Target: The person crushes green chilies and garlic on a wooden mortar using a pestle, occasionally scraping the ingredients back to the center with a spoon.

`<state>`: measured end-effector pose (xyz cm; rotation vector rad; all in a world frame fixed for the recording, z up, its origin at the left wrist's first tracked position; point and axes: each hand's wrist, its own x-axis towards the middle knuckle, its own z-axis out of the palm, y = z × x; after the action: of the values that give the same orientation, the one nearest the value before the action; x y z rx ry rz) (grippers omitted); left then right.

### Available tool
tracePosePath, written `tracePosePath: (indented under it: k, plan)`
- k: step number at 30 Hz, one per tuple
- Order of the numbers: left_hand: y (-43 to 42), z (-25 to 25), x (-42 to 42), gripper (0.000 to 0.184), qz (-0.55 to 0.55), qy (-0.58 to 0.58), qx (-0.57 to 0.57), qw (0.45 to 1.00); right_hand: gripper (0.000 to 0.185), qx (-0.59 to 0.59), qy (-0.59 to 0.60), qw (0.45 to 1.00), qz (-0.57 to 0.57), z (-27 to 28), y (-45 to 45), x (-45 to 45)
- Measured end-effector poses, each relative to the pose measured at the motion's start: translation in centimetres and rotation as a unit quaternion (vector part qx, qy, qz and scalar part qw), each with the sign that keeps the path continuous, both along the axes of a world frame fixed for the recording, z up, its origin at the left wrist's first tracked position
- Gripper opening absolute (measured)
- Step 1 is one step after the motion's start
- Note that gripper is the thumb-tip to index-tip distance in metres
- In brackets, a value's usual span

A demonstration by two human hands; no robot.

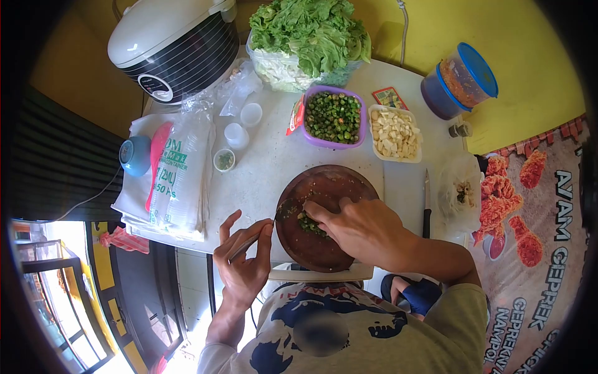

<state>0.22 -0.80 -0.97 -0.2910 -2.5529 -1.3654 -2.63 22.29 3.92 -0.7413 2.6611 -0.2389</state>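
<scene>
A round brown board (336, 177) or shallow dish lies at the table's front edge. Chopped green pieces (309, 224) sit in a small heap on it. My right hand (355, 227) reaches over the board from the right, its fingers curled down onto the heap; the fingertips are partly hidden. At the left rim, my left hand (246, 258) is closed around a thin metal-handled utensil (243, 249). Its far end points over the board and looks dark, so I cannot tell whether it is a knife or a spoon.
Behind the board stand a purple tub (335, 145) of chopped green pieces and a white tray (393, 160) of pale cloves. A knife (427, 202) lies right. Lettuce (311, 31), a rice cooker (180, 50), small cups (237, 135) and plastic packs (177, 187) surround the work area.
</scene>
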Motion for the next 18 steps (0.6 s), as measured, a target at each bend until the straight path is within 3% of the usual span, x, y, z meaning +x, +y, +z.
tracePosePath:
  k: [4,8,11,14,18]
  plan:
    - [0.0,-0.2,0.1,0.009,0.004,0.012,-0.003,1.0,0.044,0.009,0.012,1.0,-0.005,-1.0,0.6,0.7]
    - [0.3,-0.2,0.7,0.009,0.002,0.012,0.001,1.0,0.054,0.007,-0.003,1.0,0.0,-0.6,0.6,0.0]
    - [0.6,-0.3,1.0,0.006,-0.01,0.02,0.001,1.0,0.056,-0.027,0.024,0.999,-0.011,-0.7,1.8,0.5]
    - [0.5,-0.4,1.5,0.006,-0.011,0.019,-0.002,1.0,0.046,-0.053,0.092,0.993,-0.055,-0.3,2.2,3.8]
    - [0.7,-0.4,1.5,0.007,-0.01,0.027,0.0,1.0,0.06,-0.044,0.11,0.993,-0.024,-0.4,1.7,7.5]
